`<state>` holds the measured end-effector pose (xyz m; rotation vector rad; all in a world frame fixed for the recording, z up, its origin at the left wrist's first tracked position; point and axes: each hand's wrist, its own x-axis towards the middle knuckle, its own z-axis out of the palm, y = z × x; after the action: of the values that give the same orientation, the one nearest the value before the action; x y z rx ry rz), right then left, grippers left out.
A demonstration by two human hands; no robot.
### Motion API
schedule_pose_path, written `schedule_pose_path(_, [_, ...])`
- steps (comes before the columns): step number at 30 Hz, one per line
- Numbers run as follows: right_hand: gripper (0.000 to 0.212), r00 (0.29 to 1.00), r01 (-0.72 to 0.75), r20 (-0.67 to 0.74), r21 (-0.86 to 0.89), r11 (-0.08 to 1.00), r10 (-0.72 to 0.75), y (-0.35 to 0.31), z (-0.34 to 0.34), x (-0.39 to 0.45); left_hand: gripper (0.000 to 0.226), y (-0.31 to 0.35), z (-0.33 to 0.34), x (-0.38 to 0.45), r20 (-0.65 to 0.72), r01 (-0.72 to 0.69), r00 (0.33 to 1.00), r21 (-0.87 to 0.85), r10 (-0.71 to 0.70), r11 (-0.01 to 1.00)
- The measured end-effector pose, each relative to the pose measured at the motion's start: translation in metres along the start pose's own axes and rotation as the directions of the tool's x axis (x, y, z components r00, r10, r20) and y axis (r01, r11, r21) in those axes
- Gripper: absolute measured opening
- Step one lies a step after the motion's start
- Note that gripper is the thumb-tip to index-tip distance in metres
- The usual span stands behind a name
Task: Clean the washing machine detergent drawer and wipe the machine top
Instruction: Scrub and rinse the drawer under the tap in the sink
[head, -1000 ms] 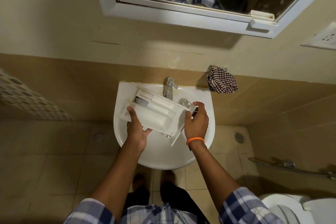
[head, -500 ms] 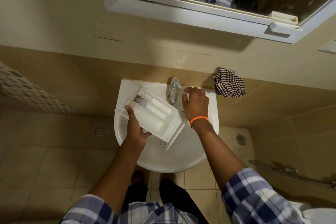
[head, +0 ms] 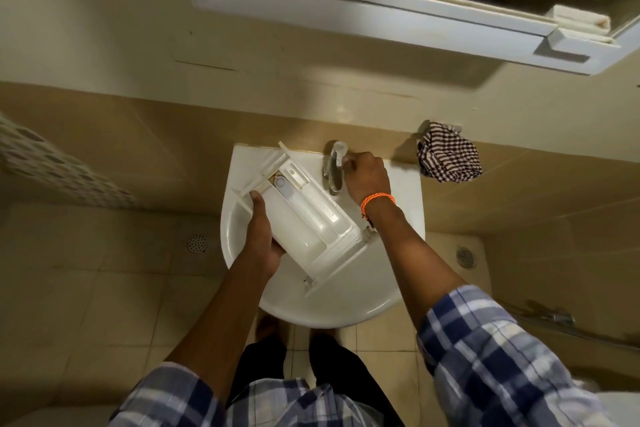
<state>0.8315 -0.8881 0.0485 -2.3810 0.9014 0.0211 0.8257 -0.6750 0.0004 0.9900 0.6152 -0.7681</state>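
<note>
The white plastic detergent drawer (head: pixel 311 215) lies slanted over the white washbasin (head: pixel 346 302), its front panel pointing to the lower right. My left hand (head: pixel 265 236) grips its left side, thumb over the edge. My right hand (head: pixel 367 177), with an orange band at the wrist, is closed on the top of the chrome tap (head: pixel 334 166) at the back of the basin. No water is visible running. A checked cloth (head: pixel 448 156) hangs on the wall to the right of the basin.
A white-framed mirror cabinet (head: pixel 381 7) juts out above the basin. Two floor drains (head: pixel 196 243) (head: pixel 465 256) sit either side on the tiled floor. A chrome hose fitting (head: pixel 554 319) and a toilet edge are at the lower right.
My right hand left the drawer's front end and went up to the tap, where it now grips the handle. My left hand kept hold and turned the drawer more lengthwise under the tap.
</note>
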Motion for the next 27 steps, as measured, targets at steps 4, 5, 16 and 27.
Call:
schedule_pose_path(4, [0.040,0.995,0.034,0.093,0.143,0.989,-0.048,0.016,-0.014,-0.022,0.065,0.003,0.017,-0.002,0.046,-0.040,0.998,0.028,0.039,0.999])
schedule_pose_path(5, [0.048,0.990,0.027,0.132,0.219,0.975,-0.057,0.018,-0.016,-0.030,0.071,0.003,0.020,-0.002,0.052,-0.058,0.997,0.043,0.056,0.997])
schedule_pose_path(16, [0.041,0.966,0.180,0.082,0.474,0.862,-0.247,0.047,-0.021,-0.062,0.078,0.018,0.043,-0.011,0.079,-0.110,0.993,0.311,0.089,0.944])
schedule_pose_path(27, [0.047,0.991,0.130,-0.035,0.490,0.862,-0.130,0.074,-0.036,-0.067,0.072,-0.015,0.064,-0.046,0.191,-0.317,0.948,0.653,0.256,0.687])
